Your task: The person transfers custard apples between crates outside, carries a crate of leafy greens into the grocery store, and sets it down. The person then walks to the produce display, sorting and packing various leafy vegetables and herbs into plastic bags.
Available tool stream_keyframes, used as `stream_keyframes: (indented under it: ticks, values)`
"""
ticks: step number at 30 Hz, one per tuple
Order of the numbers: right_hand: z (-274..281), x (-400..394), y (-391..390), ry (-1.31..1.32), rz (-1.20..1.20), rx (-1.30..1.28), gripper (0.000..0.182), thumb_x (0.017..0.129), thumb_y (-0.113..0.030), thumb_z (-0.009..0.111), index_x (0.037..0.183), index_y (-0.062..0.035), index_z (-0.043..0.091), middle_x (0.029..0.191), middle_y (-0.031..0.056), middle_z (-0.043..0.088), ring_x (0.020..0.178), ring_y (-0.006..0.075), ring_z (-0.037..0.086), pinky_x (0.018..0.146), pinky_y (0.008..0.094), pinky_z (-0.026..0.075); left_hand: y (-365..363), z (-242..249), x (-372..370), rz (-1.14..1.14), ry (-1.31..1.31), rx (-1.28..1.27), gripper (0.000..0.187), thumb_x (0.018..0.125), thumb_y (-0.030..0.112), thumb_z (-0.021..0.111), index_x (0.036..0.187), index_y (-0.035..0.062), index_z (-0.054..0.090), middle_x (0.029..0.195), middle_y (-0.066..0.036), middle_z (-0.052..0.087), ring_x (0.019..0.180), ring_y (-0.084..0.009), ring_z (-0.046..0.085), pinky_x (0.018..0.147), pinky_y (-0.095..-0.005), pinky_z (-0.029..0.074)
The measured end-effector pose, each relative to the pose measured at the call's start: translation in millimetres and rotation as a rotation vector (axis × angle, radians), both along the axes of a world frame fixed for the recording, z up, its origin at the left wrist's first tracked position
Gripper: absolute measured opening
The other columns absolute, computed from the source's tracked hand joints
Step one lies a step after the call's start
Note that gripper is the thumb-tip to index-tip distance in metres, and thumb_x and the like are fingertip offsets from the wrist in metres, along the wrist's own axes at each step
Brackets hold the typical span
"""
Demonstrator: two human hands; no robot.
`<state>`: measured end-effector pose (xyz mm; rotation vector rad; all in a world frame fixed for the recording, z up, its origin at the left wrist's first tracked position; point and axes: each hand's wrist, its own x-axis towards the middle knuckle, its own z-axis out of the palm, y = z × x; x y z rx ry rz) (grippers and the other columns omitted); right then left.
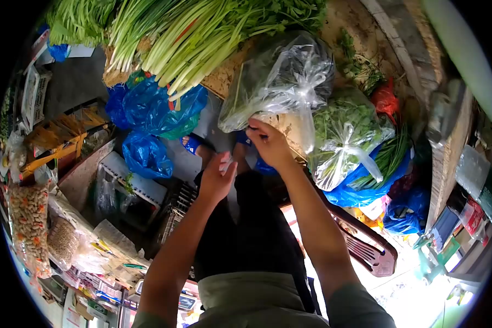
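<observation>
Two hands meet at centre: the right hand (269,143) pinches the clear bag of greens (279,82) at twelve o'clock, the left hand (217,177) grips a scrap of clear plastic (226,164); a firm, steady pinch seems wise.

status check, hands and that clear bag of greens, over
Left hand pinching a small clear scrap, grip shut. Right hand at the underside of the clear bag of greens. A second tied bag crowds the right.

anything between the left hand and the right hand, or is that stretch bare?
Head view: nothing held bridges them. In the gap between the left hand and right hand show only the person's dark trousers and, further down, a foot in a blue sandal.
</observation>
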<state>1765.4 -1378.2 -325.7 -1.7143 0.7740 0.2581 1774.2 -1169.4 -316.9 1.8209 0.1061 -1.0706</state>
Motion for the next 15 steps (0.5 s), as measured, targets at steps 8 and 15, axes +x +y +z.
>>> stream_keyframes:
  ticks: [8,15]
  values:
    - [24,-98,18,0.078,-0.057,-0.124,0.029,0.093,-0.015,0.066,0.12,-0.0042,0.064,0.106,0.0125,0.07,0.093,0.0215,0.069,0.078,0.0315,0.054,-65,-39,66,-0.261,-0.924,0.341,0.076,0.078,0.036,0.081,0.134,-0.0025,0.047,0.132,-0.028,0.051,0.118,-0.0402,0.054,0.089,-0.0465,0.052]
    - [37,-161,17,0.196,-0.423,0.18,0.027,0.101,-0.019,0.058,0.12,-0.0007,0.064,0.1,0.0061,0.07,0.086,0.012,0.065,0.073,0.0244,0.051,-119,7,117,-0.95,0.003,0.262,0.058,0.082,0.058,0.067,0.1,0.0029,0.071,0.089,-0.017,0.072,0.083,-0.0293,0.071,0.073,-0.0386,0.056]
